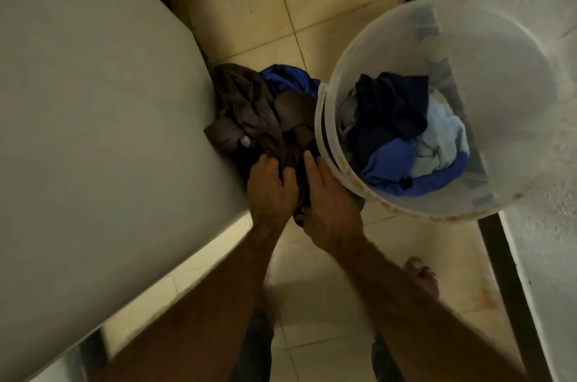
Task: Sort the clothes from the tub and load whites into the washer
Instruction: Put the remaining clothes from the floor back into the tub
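A translucent white tub stands on the floor at the right, holding a navy garment, a bright blue one and a pale blue one. Left of the tub, a dark grey-brown garment lies heaped on the tiles over a royal blue cloth. My left hand and my right hand both grip the near end of the grey-brown garment, side by side, just beside the tub's rim. The white washer fills the left; its opening is out of view.
Beige floor tiles run between the washer and a white wall with a dark skirting strip. My bare foot rests on the floor at lower right. The passage is narrow.
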A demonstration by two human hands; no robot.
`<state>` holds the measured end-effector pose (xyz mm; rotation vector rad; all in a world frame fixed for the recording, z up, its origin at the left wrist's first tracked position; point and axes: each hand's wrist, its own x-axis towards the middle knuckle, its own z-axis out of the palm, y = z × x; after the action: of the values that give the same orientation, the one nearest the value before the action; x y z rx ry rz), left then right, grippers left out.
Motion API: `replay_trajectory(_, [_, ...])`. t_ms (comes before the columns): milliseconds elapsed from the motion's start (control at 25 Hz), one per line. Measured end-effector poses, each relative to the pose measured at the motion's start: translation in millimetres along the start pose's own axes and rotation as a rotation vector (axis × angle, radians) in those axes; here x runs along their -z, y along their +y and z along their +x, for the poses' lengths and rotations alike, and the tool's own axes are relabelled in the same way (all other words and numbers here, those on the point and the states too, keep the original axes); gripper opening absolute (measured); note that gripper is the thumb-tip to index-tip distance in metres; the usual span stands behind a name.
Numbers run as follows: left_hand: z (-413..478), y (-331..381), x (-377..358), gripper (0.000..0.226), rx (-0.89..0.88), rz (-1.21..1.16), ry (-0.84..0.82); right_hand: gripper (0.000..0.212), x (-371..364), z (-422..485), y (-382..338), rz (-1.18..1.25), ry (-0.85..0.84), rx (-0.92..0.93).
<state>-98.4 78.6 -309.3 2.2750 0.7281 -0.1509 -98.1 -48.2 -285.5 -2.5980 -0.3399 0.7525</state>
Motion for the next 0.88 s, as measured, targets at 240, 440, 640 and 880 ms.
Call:
replay_trajectory(240, [-42, 53, 63, 0.007, -0.180, -0.131, 0.053, 0.076, 42, -5, -40, -0.039, 0.127, 0.057])
replay_trajectory(440, [-67, 71, 99, 0.026, -0.103, -0.192, 0.051, 0.049, 74, -10, -64, -0.158, 0.096, 0.083])
replay_trajectory(640, [-88, 71, 115, 0.034, 0.011, -0.214, 0.067, 0.042, 86, -27, -82, -0.155, 0.138, 0.165])
replay_trajectory(880, [-71, 83, 118, 0.039, 0.249, -0.407, 0.055, 0.040, 75, -40, -87, 0.082, -0.042, 0.142])
